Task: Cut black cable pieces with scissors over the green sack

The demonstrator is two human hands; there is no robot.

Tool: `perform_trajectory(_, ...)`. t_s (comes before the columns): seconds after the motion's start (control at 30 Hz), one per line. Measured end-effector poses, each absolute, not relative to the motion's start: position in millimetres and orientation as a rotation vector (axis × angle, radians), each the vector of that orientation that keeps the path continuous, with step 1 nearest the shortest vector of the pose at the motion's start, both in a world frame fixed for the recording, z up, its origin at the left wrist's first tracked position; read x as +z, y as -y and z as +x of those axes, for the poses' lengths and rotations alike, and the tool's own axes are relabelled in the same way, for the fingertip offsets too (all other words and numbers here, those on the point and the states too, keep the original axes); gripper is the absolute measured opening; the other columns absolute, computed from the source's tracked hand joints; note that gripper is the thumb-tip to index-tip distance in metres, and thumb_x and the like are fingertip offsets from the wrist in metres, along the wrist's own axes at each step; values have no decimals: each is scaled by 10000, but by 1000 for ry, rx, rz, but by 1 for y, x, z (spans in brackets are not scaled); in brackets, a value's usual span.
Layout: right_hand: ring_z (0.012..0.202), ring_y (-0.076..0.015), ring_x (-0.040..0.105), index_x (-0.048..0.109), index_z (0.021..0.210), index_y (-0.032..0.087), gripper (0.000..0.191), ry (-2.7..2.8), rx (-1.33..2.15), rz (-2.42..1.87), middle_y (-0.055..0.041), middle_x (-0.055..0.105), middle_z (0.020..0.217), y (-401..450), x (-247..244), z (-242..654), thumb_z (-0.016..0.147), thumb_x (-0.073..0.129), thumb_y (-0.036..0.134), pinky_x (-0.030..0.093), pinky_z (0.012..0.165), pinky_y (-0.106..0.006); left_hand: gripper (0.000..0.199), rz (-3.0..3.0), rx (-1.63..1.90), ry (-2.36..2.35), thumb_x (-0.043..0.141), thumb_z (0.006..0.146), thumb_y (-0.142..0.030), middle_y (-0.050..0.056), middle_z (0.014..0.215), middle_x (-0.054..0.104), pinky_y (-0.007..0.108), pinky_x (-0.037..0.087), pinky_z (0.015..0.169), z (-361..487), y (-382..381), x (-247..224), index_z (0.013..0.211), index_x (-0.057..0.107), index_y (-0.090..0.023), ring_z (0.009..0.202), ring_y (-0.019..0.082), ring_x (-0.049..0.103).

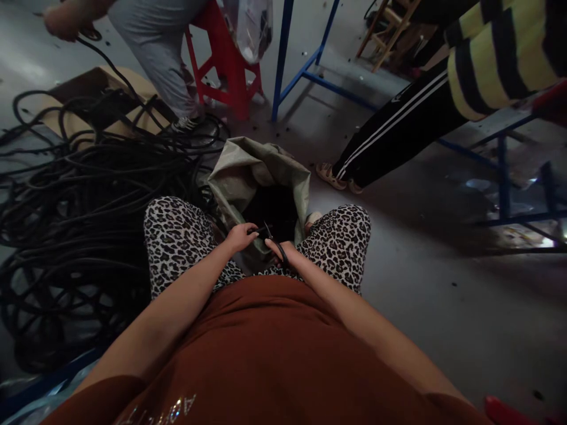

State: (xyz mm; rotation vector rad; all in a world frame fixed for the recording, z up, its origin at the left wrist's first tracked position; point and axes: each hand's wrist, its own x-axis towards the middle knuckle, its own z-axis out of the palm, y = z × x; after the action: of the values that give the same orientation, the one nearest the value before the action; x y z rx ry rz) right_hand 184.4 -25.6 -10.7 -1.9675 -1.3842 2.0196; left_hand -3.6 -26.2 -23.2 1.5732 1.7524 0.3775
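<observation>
Between my knees stands an open woven sack with its rim rolled outward; its inside is dark, and what lies in it I cannot make out. Over the sack's near rim, my right hand grips a pair of scissors with dark handles, the blades pointing up and left. My left hand pinches a short dark strip, probably rubber, close to the scissor blades. Whether the blades touch the strip is too small to tell.
To my left lies a big heap of black rubber cords, partly over a cardboard box. Beyond it a person by a red stool holds a cord. Another person's legs stand ahead right, near blue metal frames.
</observation>
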Motion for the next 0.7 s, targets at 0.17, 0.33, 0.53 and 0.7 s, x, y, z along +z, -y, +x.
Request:
perform_trajectory(0.17, 284, -82, 431, 567, 650, 122, 500, 1330, 1957, -2004, 10, 485, 400, 23, -6, 185, 767, 569, 608, 376, 280, -178, 317, 1553, 360, -1755, 530, 778, -307, 32, 924, 691, 255, 472, 795, -5, 26, -22, 1047, 646, -186, 862, 163, 621)
perform_trajectory(0.33, 262, -78, 413, 555, 649, 124, 519, 1266, 1937, -2056, 21, 461, 385, 21, -5, 187, 772, 546, 628, 366, 268, -183, 321, 1588, 293, -1807, 527, 781, -285, 53, 964, 683, 268, 465, 828, -8, 27, -24, 1061, 633, -168, 907, 176, 615)
perform_trajectory(0.53, 258, -77, 404, 536, 607, 131, 492, 1322, 1930, -2083, 22, 450, 377, 22, -11, 188, 751, 597, 597, 346, 259, -180, 287, 1583, 206, -1809, 538, 778, -254, 49, 949, 688, 257, 467, 810, -9, 27, -26, 1031, 649, -176, 891, 174, 621)
perform_trajectory(0.7, 267, -72, 400, 543, 622, 132, 462, 1348, 1936, -2033, 25, 454, 381, 24, -19, 189, 755, 610, 569, 340, 269, -171, 282, 1578, 156, -1823, 546, 778, -261, 48, 938, 691, 246, 467, 783, -9, 27, -27, 1028, 652, -182, 887, 172, 620)
